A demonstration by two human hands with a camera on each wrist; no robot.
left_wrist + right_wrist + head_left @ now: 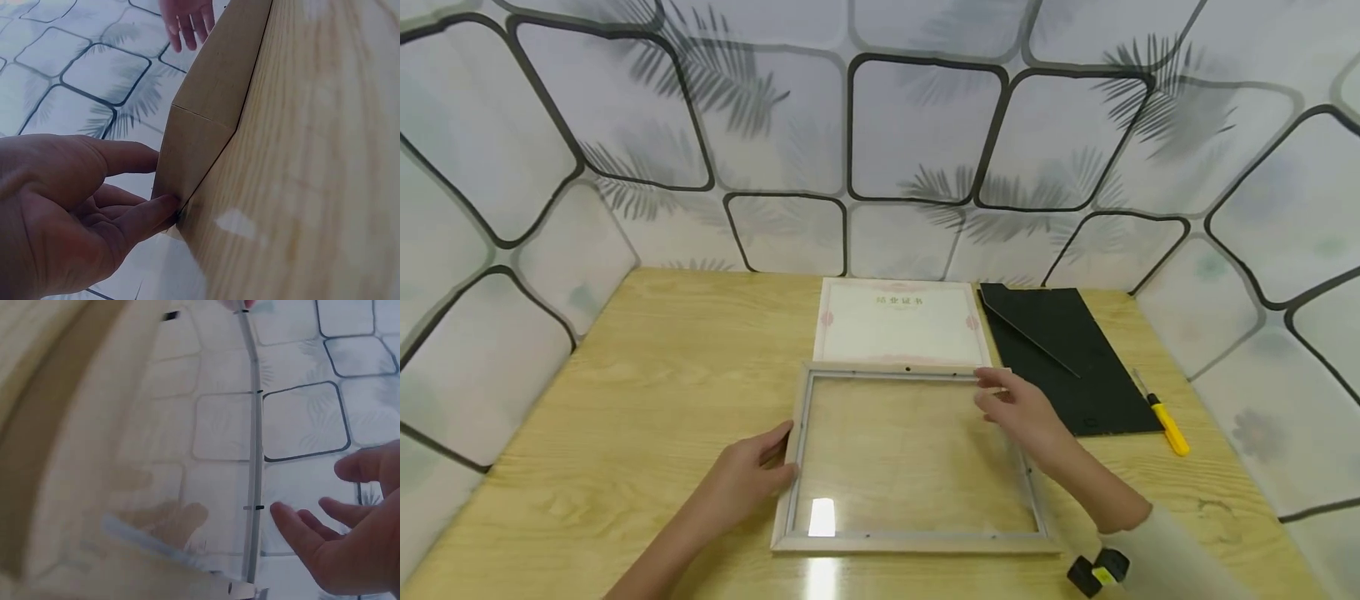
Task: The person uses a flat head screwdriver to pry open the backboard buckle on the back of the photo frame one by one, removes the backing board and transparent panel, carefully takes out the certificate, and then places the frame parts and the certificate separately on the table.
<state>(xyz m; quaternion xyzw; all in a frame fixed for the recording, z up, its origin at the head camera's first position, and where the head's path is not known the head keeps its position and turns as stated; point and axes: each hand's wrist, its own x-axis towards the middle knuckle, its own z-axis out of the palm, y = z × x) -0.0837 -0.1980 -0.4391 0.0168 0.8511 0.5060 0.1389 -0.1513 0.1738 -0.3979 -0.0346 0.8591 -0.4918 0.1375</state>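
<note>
Wooden picture frame (914,542) is lying face down on the near table (625,400); the left hand (752,477) is bracing its left rail with straight fingers while the right hand (1021,410), fingers apart, is hovering over its far right corner.

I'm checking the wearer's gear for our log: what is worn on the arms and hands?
Both hands are bare, no gloves or rings visible. The right hand comes from a whitish sleeve; a small black-and-yellow device sits beside it. The left hand shows no sleeve.
</note>
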